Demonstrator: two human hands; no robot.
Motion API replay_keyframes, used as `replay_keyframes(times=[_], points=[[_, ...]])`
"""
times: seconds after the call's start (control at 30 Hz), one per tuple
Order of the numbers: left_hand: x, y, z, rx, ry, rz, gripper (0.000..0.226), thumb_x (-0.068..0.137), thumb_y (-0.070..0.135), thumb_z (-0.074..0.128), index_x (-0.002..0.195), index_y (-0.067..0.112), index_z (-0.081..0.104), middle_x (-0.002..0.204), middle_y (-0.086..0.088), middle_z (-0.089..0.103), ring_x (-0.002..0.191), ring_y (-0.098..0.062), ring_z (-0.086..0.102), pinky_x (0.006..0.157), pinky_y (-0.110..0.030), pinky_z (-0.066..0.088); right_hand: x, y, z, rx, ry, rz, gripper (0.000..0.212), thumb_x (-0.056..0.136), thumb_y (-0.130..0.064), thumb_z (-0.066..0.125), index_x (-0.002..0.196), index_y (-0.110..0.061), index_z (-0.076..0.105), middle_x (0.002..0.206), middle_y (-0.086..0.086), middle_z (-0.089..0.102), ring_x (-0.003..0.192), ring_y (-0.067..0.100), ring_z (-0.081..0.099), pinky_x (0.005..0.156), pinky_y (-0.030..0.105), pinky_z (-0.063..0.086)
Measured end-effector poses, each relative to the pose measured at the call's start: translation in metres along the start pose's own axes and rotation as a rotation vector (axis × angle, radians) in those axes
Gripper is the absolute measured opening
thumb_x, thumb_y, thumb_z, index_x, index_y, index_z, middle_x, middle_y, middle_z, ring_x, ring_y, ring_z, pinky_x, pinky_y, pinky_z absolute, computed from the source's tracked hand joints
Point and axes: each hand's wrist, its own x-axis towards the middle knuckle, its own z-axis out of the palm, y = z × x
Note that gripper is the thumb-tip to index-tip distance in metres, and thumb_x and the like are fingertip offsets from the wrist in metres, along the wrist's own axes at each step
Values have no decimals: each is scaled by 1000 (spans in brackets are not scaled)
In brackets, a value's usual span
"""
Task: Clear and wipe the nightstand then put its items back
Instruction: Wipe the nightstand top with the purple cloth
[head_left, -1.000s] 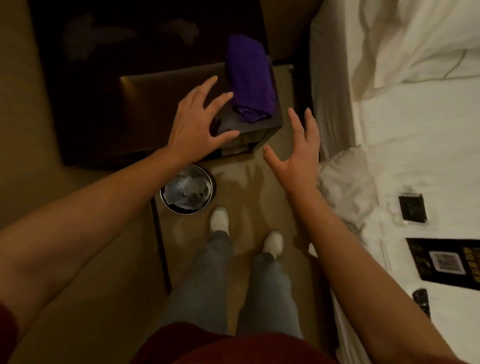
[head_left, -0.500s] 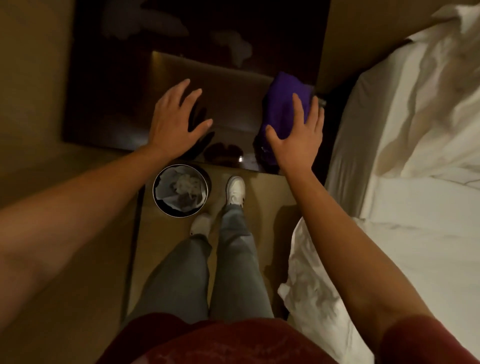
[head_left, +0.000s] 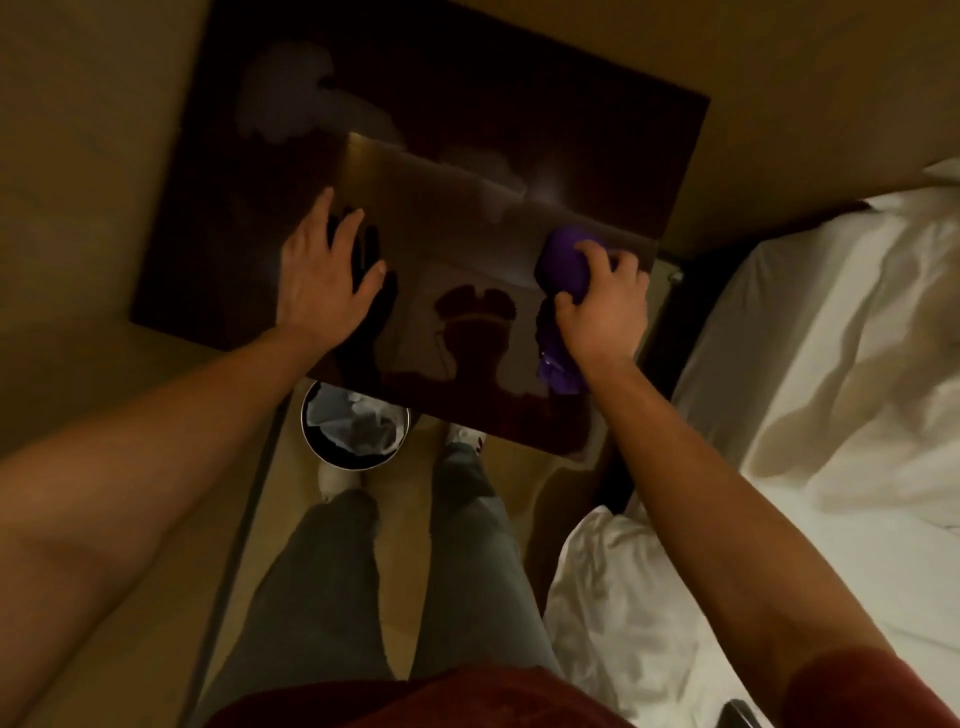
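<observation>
Nightstand (head_left: 467, 249): dark wood, glossy top, square-edged, standing between a tan wall on the left and the bed (head_left: 810, 332) on the right. The polished surface mirrors the person's outline and both arms. Nothing sits on the top except the cloth and the hands. Pale cloudy patches show on the dark panel behind the nightstand; smears or reflections, hard to say in this light.

Cloth (head_left: 563, 260): purple, soft, bunched into a wad at the right rear corner of the top. A loose tail of it hangs out below the wrist toward the front edge.

Right hand (head_left: 597, 312): fingers curled tight around the cloth, thumb on the near side, knuckles up, pressing the wad against the top. The cloth bulges out past the fingertips toward the back edge.

Left hand (head_left: 324, 275): flat, fingers spread apart, palm down on the left part of the top, gripping nothing. Well apart from the cloth, with bare tabletop between.

Trash can (head_left: 356, 431): round, dark rim, crumpled pale liner or paper inside, on the floor just in front of the nightstand's left front edge, beside the person's white shoe (head_left: 467, 436).

Bed: white sheets, rumpled, a fold spilling down near the person's right leg.
</observation>
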Motion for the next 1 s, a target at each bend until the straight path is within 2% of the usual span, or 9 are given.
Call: replay_keyframes(times=[0.13, 0.23, 0.43, 0.5, 0.63, 0.77, 0.83, 0.9, 1.0], points=[[17, -13, -10, 1, 21, -51, 63, 101, 49, 40, 152, 12, 32, 165, -18, 14, 148, -38, 25, 117, -54, 29, 35, 1, -27, 243, 157, 28, 62, 83, -36, 65, 144, -27, 53, 136, 11, 53, 123, 32, 55, 94, 38, 48], [26, -16, -15, 1, 34, -62, 63, 101, 49, 40, 152, 12, 32, 165, -17, 15, 148, -38, 25, 118, -54, 29, 59, -11, -43, 360, 235, 38, 61, 82, -37, 63, 142, -26, 56, 133, 9, 57, 119, 28, 59, 94, 36, 48], [35, -1, -23, -74, 113, 17, 57, 101, 42, 45, 150, 14, 37, 164, -15, 20, 149, -33, 25, 118, -47, 28, 67, -30, -50, 405, 277, 34, 59, 82, -37, 63, 141, -27, 56, 131, 6, 59, 116, 23, 60, 91, 25, 42], [36, -5, -26, -98, 110, -13, 58, 100, 42, 45, 150, 14, 36, 164, -14, 20, 149, -33, 24, 118, -47, 28, 69, -33, -45, 395, 289, 75, 60, 83, -38, 62, 142, -28, 55, 133, 5, 58, 118, 22, 59, 88, 21, 39], [39, -21, -23, -48, 81, -112, 62, 100, 40, 43, 153, 11, 32, 165, -16, 19, 150, -35, 23, 120, -50, 26, 70, -28, -32, 320, 234, 164, 67, 87, -48, 56, 149, -26, 47, 147, 10, 51, 127, 29, 56, 100, 35, 47], [47, -56, -11, 33, 109, -173, 67, 100, 42, 41, 156, 8, 23, 166, -18, 15, 151, -37, 19, 122, -52, 21, 64, -37, -3, 62, 148, 209, 83, 92, -61, 53, 162, -25, 26, 170, 15, 17, 155, 39, 21, 122, 52, 27], [47, -59, -7, 31, 138, -225, 71, 100, 44, 39, 157, 6, 19, 166, -18, 13, 153, -36, 15, 124, -52, 17, 65, -33, 1, 7, 192, 172, 82, 93, -62, 49, 162, -24, 24, 172, 15, 13, 158, 39, 13, 125, 55, 21], [47, -69, -1, 24, 158, -302, 74, 100, 46, 38, 158, 5, 17, 167, -18, 11, 154, -35, 12, 125, -50, 15, 70, -38, 11, 0, 212, 145, 79, 95, -60, 44, 162, -24, 25, 172, 14, 13, 158, 38, 13, 125, 55, 20], [40, -81, 7, 34, 172, -322, 73, 101, 46, 37, 158, 4, 17, 167, -19, 11, 155, -34, 11, 125, -51, 13, 74, -43, 24, 0, 207, 140, 78, 97, -57, 41, 164, -24, 19, 172, 13, 13, 159, 36, 12, 127, 53, 19]])
